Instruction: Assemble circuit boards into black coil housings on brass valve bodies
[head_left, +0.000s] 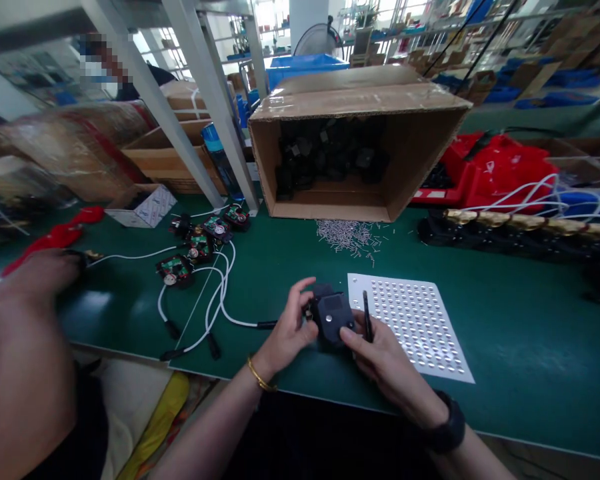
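Note:
A black plastic housing (333, 316) with a small silvery round spot on its face is held between my two hands above the table's front part. My left hand (293, 327) grips its left side, fingers and thumb curved about the edge. Thumb on the lower right corner, my right hand (380, 350) holds the other side. A thin black stick-like tool (367, 315) stands up from between my right fingers; its exact kind is unclear. A white cable with a black sleeve (267, 325) runs up to my left hand. Beside my right hand lies a white sheet (433, 313) with rows of shiny round pieces.
Small metal pins (347, 237) lie before a cardboard box (330, 208) of black parts. Opened circuit-board units (175, 269) with white cables sit left. A co-worker's hand (40, 270) is at far left. A row of black-and-gold units (520, 233) and red bins (505, 167) stand right.

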Demonstrator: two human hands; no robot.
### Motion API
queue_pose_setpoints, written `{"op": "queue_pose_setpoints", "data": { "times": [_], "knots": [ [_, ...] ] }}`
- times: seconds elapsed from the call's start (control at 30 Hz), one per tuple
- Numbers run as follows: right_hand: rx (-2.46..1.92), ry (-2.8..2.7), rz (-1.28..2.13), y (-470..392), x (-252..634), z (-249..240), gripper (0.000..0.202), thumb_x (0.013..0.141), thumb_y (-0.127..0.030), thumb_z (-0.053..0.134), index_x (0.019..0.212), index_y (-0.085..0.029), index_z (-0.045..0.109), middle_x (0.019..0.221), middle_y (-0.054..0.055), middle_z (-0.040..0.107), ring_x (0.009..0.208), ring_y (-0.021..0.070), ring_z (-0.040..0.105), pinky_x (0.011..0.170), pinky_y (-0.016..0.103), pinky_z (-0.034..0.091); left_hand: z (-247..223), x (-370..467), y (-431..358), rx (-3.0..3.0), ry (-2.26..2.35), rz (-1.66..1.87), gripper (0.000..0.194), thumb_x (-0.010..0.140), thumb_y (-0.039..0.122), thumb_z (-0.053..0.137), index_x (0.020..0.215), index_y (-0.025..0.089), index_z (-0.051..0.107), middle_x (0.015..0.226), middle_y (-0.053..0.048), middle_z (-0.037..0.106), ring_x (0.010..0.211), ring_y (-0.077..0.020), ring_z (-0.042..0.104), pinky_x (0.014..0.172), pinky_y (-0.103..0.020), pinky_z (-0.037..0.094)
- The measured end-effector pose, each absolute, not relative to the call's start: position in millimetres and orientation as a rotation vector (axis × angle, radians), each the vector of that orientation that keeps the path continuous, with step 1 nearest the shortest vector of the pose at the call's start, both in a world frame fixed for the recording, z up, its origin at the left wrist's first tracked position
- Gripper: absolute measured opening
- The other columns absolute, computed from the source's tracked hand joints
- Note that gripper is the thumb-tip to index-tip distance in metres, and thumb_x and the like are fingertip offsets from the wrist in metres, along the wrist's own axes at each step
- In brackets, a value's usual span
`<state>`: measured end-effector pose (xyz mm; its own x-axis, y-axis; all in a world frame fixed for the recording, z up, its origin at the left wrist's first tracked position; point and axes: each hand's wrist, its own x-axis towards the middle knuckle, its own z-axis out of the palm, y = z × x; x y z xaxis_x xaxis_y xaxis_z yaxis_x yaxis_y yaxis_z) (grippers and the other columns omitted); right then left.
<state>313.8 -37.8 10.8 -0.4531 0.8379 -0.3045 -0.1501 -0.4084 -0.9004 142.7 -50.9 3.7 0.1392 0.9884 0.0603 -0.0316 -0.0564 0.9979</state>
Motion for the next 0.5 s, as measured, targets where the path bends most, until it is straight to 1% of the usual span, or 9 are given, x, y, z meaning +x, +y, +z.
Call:
{"op": "queue_pose_setpoints", "data": {
  "times": [0.03,0.07,0.13,0.2,0.27,0.33,0.43,0.5],
  "knots": [
    [-1.037,-1.093,1.928,-39,312,11,0.046,0.071,-0.043,0.071,0.106,-0.016,0.056,0.067,-0.002,0.054,0.044,0.0062,0.043,0.036,0.017,0.032,6,142,-48,1.219,1.040,1.167,0.076,0.076,0.059,0.055,0.134,0.020,0.025,0.117,-0.011,0.057,0.106,-0.0245,0.055,0.091,-0.037,0.042],
    [-1.032,-1.083,1.925,-41,312,11,0.046,0.071,-0.042,0.072,0.106,-0.016,0.056,0.069,-0.002,0.054,0.040,0.0039,0.037,0.033,0.016,0.027,8,142,-46,1.156,1.052,1.170,0.070,0.080,0.056,0.052,0.134,0.020,0.027,0.109,-0.009,0.061,0.099,-0.0230,0.058,0.086,-0.035,0.044],
    [-1.039,-1.093,1.897,-41,311,10,0.045,0.072,-0.040,0.072,0.106,-0.016,0.056,0.072,-0.002,0.055,0.037,0.0014,0.030,0.030,0.015,0.021,11,145,-41,1.103,1.124,1.168,0.057,0.081,0.046,0.056,0.127,0.019,0.039,0.097,-0.006,0.064,0.088,-0.0202,0.061,0.077,-0.031,0.046],
    [-1.067,-1.126,1.852,-41,312,8,0.044,0.074,-0.039,0.070,0.107,-0.015,0.055,0.075,-0.001,0.056,0.037,0.0004,0.028,0.029,0.015,0.020,13,148,-39,1.129,1.199,1.175,0.040,0.081,0.040,0.059,0.114,0.017,0.054,0.094,-0.005,0.065,0.085,-0.0186,0.060,0.075,-0.028,0.045],
    [-1.100,-1.167,1.815,-41,312,5,0.044,0.074,-0.039,0.070,0.108,-0.014,0.055,0.077,0.000,0.057,0.036,-0.0002,0.028,0.030,0.015,0.021,14,150,-39,1.166,1.254,1.195,0.031,0.082,0.039,0.057,0.102,0.016,0.061,0.096,-0.006,0.065,0.087,-0.0180,0.059,0.077,-0.027,0.044],
    [-1.131,-1.200,1.795,-41,310,3,0.044,0.074,-0.039,0.069,0.107,-0.014,0.055,0.078,0.001,0.058,0.035,-0.0005,0.029,0.030,0.015,0.021,14,150,-40,1.181,1.274,1.199,0.029,0.083,0.039,0.056,0.099,0.015,0.063,0.098,-0.006,0.065,0.089,-0.0182,0.058,0.078,-0.027,0.044],
    [-1.179,-1.198,1.784,-43,305,2,0.045,0.073,-0.040,0.070,0.106,-0.014,0.056,0.078,0.001,0.059,0.035,-0.0005,0.029,0.030,0.016,0.020,13,149,-42,1.182,1.273,1.192,0.031,0.083,0.041,0.054,0.099,0.015,0.062,0.097,-0.006,0.064,0.088,-0.0188,0.058,0.078,-0.028,0.044],
    [-1.194,-1.161,1.798,-46,302,4,0.046,0.072,-0.041,0.070,0.106,-0.015,0.056,0.078,0.001,0.058,0.035,-0.0005,0.028,0.030,0.016,0.019,10,148,-45,1.181,1.236,1.177,0.034,0.085,0.042,0.051,0.107,0.016,0.057,0.101,-0.007,0.063,0.092,-0.0195,0.058,0.081,-0.029,0.044]
  ]
}}
